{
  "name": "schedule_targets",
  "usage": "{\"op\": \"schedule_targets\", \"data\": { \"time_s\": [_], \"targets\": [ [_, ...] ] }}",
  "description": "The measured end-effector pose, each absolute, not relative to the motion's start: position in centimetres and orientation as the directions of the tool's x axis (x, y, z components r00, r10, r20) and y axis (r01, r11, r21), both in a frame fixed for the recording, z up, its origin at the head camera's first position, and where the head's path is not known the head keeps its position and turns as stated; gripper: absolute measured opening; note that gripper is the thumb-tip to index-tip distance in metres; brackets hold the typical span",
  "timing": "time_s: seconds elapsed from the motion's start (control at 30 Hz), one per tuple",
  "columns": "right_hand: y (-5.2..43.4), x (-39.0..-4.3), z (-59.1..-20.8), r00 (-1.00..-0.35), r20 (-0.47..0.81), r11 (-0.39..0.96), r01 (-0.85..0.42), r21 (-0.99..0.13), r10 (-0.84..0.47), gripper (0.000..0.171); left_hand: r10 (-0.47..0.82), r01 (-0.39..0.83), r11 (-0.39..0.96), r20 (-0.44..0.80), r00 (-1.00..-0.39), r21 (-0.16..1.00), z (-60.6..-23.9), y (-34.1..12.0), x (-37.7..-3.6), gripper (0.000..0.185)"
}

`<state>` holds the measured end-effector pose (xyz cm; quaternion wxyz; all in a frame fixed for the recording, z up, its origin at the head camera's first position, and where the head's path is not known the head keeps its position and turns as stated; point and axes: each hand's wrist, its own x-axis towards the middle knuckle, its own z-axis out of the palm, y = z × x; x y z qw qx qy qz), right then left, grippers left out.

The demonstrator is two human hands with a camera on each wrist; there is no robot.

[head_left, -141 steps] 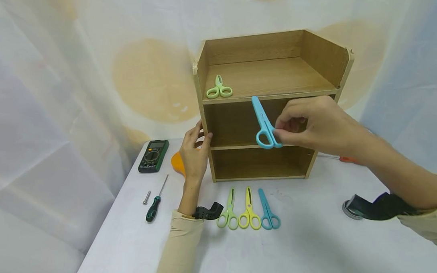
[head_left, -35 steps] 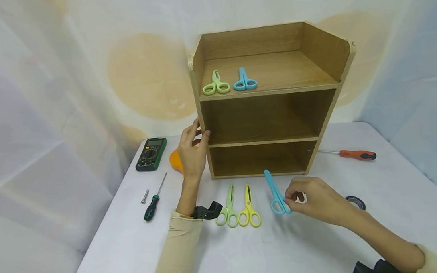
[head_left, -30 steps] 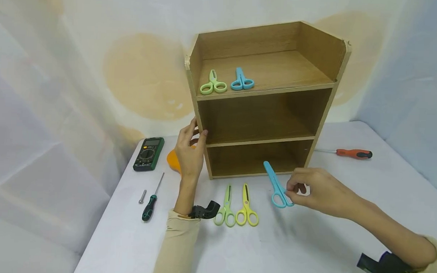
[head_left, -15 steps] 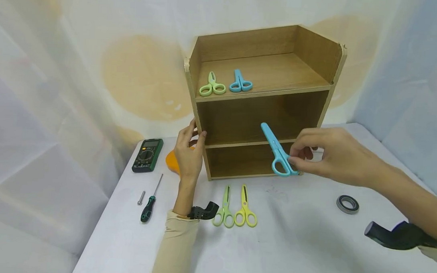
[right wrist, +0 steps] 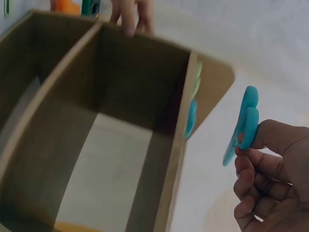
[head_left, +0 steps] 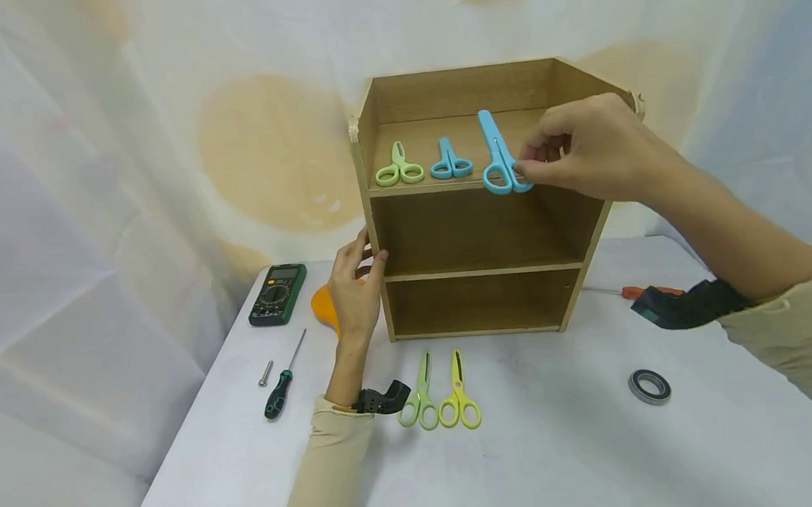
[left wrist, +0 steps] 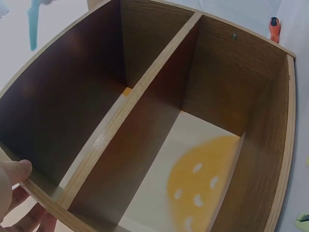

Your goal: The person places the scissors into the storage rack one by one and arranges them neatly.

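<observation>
Blue scissors [head_left: 496, 142] were up in front of the top tier, in mid-air, apart from the board in the right wrist view. Half a second earlier they hung lower, before the middle compartment, so the lift looked nearly done, with release not yet made.

Table [head_left: 540, 459] sat under everything. Shelf [head_left: 481, 273] stood on it, open compartments facing the person. Right hand [head_left: 584, 151]: thumb and fingertip pinched one handle loop, other fingers curled in. Left hand [head_left: 358, 282]: closed around the shelf's left side, thumb at the front edge, other fingers outside.

On the top tier: green scissors [head_left: 400, 162] far left, second blue pair [head_left: 450, 162] beside them. On the table before the shelf: light-green pair [head_left: 423, 392] and yellow pair [head_left: 458, 390], side by side. By my read, that made two pairs up, one in transit, two down. Ring [head_left: 636, 386], right; bolt [head_left: 265, 374], far left, both untouched.
</observation>
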<state>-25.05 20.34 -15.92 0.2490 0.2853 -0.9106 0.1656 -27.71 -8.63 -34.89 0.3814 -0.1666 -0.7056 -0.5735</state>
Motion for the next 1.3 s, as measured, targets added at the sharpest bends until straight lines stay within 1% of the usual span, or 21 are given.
{"op": "schedule_targets", "data": {
  "time_s": [0.13, 0.27, 0.33, 0.4, 0.47, 0.53, 0.63, 0.73, 0.8, 0.87, 0.97, 1.17, 1.3],
  "targets": [
    [20.4, -28.2, -15.5, -0.79, 0.473, 0.832, -0.523, -0.184, -0.392, 0.014, -0.205, 0.671, 0.287, 0.728, -0.654, 0.684, -35.0, -8.5, -27.8, 0.045],
    [20.8, -30.6, -15.8, -0.86, 0.396, 0.862, -0.44, -0.251, -0.324, 0.021, -0.204, 0.672, 0.287, 0.728, -0.654, 0.683, -35.0, -8.4, -27.7, 0.045],
    [21.1, -31.3, -16.0, -0.882, 0.359, 0.873, -0.41, -0.266, -0.305, 0.025, -0.204, 0.675, 0.282, 0.73, -0.652, 0.682, -35.0, -8.4, -27.6, 0.046],
    [21.3, -31.5, -16.3, -0.887, 0.347, 0.878, -0.402, -0.26, -0.304, 0.028, -0.203, 0.679, 0.279, 0.733, -0.65, 0.679, -34.9, -8.2, -27.5, 0.046],
    [21.5, -31.1, -16.5, -0.876, 0.369, 0.877, -0.414, -0.243, -0.311, 0.029, -0.203, 0.681, 0.281, 0.735, -0.646, 0.676, -34.8, -8.1, -27.4, 0.046],
    [21.5, -30.2, -16.8, -0.841, 0.435, 0.866, -0.447, -0.222, -0.323, 0.029, -0.204, 0.683, 0.283, 0.738, -0.644, 0.674, -34.7, -8.0, -27.4, 0.046],
    [21.1, -28.1, -17.8, -0.733, 0.569, 0.817, -0.55, -0.171, -0.374, 0.019, -0.2, 0.686, 0.286, 0.742, -0.64, 0.669, -34.5, -7.9, -27.5, 0.046],
    [20.7, -25.8, -19.5, -0.619, 0.639, 0.745, -0.659, -0.108, -0.456, 0.006, -0.192, 0.693, 0.29, 0.749, -0.634, 0.66, -34.2, -7.8, -27.6, 0.046],
    [20.3, -24.5, -20.9, -0.572, 0.644, 0.689, -0.718, -0.094, -0.508, 0.004, -0.191, 0.696, 0.293, 0.753, -0.63, 0.656, -34.2, -7.8, -27.7, 0.046],
    [19.9, -23.4, -22.4, -0.551, 0.631, 0.645, -0.757, -0.103, -0.546, 0.008, -0.193, 0.697, 0.292, 0.754, -0.628, 0.655, -34.1, -7.8, -27.7, 0.046],
    [19.4, -22.0, -25.0, -0.551, 0.604, 0.599, -0.787, -0.147, -0.576, 0.014, -0.2, 0.696, 0.287, 0.751, -0.629, 0.658, -34.2, -7.9, -27.6, 0.046],
    [18.5, -19.8, -30.4, -0.64, 0.502, 0.615, -0.75, -0.244, -0.582, 0.013, -0.204, 0.682, 0.294, 0.741, -0.64, 0.67, -34.4, -8.1, -27.4, 0.046],
    [17.8, -18.8, -33.5, -0.687, 0.424, 0.629, -0.72, -0.292, -0.59, 0.009, -0.203, 0.679, 0.306, 0.742, -0.638, 0.667, -34.4, -8.1, -27.4, 0.046]
  ]
}}
